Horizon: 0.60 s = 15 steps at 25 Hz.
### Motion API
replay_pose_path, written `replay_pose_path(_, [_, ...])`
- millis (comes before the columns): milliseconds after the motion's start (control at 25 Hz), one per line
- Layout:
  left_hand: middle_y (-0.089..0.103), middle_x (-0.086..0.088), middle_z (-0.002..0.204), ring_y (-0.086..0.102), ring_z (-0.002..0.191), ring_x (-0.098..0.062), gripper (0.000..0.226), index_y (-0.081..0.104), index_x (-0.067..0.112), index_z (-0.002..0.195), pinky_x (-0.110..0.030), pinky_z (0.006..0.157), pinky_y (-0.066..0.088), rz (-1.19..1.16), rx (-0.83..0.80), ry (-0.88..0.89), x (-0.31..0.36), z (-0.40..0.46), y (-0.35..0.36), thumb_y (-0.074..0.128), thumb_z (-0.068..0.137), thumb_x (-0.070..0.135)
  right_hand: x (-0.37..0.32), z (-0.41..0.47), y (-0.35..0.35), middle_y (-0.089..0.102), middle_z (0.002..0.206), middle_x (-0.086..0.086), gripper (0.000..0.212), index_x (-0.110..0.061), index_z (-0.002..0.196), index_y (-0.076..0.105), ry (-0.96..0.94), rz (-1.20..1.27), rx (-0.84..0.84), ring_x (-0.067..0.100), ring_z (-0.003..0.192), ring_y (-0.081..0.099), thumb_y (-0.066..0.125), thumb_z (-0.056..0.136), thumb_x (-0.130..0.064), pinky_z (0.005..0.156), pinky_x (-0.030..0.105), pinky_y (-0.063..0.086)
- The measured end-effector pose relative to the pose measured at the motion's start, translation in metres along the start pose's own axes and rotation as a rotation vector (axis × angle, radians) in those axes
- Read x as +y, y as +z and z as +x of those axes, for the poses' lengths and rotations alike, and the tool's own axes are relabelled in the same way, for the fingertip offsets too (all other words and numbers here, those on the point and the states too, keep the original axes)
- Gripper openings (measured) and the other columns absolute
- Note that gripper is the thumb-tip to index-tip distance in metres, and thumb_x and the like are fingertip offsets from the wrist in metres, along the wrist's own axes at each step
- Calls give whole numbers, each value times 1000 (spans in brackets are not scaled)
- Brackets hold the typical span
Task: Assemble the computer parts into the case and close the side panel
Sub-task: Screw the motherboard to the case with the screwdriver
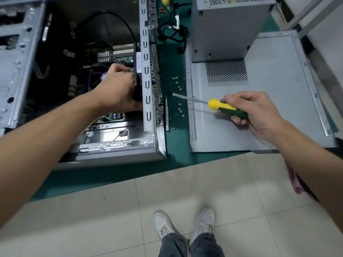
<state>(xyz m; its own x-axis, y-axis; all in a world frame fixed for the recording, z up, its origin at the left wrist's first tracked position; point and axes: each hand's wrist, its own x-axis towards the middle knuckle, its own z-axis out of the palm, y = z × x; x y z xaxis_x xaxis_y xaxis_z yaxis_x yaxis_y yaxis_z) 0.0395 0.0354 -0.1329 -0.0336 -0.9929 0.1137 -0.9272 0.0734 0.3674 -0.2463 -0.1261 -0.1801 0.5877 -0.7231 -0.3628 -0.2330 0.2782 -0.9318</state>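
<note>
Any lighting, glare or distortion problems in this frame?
Head view: the open case is dark inside, so what the left hand grips is unclear; glare on the metal bracket at its near edge; wide-angle bending at the borders; screwdriver in the right hand stays sharp.

i see the open case (148, 75) crowded with cable (118, 17) and fan (96, 75); loose screws (179, 106) dot the mat strip right of it.
</note>
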Motion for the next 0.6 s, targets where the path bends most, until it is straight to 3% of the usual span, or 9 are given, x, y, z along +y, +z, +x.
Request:
replay_pose_path(160, [30,23,59,44,65,-21,23,26,46,61,-38,90,24,12,-24,-43,3,-1,-2,47,70,52,8,3,0,71,74,21,37,-10,76,75,41,-43,-29,16,40,42,81,69,-46,36,17,28])
replay_pose_path(600, [27,29,61,37,63,-16,20,26,49,61,-35,84,24,-37,-3,8,1,0,-2,43,70,52,15,9,-4,70,73,23,38,-9,77,75,61,-61,-54,16,40,41,80,70,-46,37,16,30])
